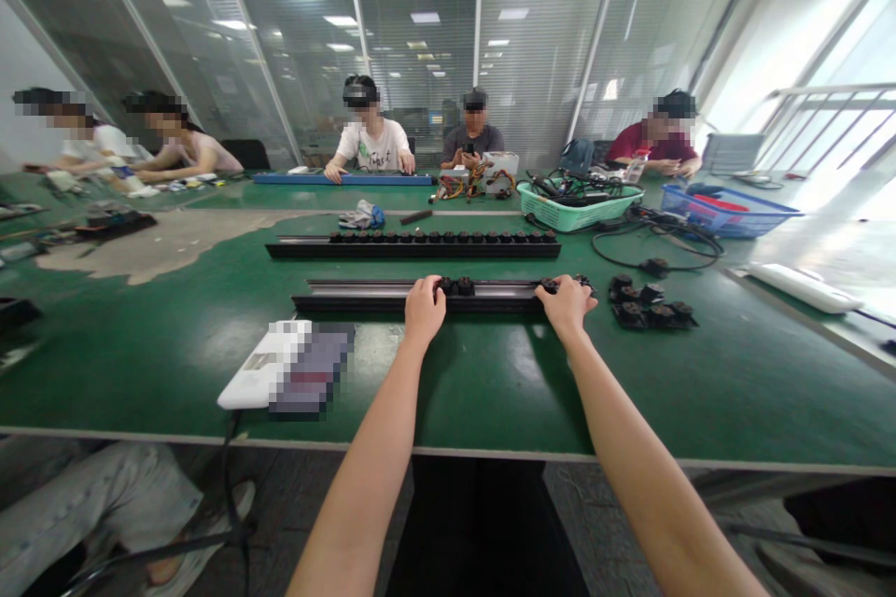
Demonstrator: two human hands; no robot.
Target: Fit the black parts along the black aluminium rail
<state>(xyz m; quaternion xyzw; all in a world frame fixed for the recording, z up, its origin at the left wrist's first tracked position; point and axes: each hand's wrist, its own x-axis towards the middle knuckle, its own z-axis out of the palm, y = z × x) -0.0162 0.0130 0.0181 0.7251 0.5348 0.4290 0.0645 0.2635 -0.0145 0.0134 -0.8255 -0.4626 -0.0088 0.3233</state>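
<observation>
A long black rail (364, 302) lies across the green table in front of me. My left hand (425, 306) is closed at its middle, its fingertips on a black module beside another black module (465, 285). At the rail's right end, my right hand (566, 306) is closed around a black module (547, 284), partly hidden by the fingers. Behind it lies a second black rail (413, 251), with a row of several black modules (448, 238) along it. Several loose black modules (658, 312) sit to the right of my right hand.
A white device (262, 368) and a dark pixelated object (315, 368) lie at the front left. Farther back are a grey-blue glove (362, 215), a green basket (581, 213) of cables and a blue basket (728, 216). Several people sit around the table's far side.
</observation>
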